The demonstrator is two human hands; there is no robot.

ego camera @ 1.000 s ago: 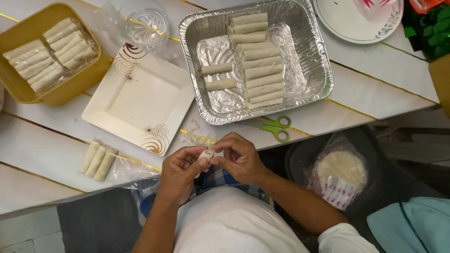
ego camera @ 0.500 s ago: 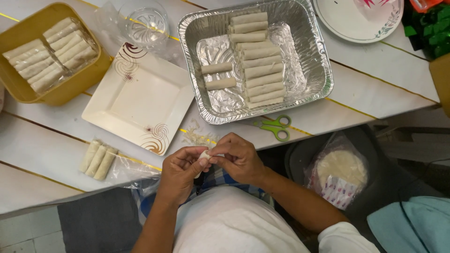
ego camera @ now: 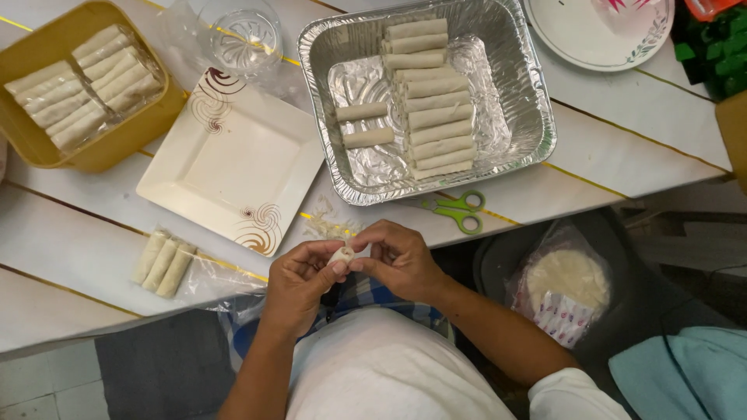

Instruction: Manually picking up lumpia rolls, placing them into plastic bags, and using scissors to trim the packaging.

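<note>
Roll (ego camera: 340, 254) pinched between both hands at the table edge, end-on to camera, left hand (ego camera: 299, 280) and right hand (ego camera: 401, 259) closed on it equally near.

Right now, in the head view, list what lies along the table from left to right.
Yellow tray of rolls → three loose rolls → square white plate → foil pan of rolls → round plate.
</note>
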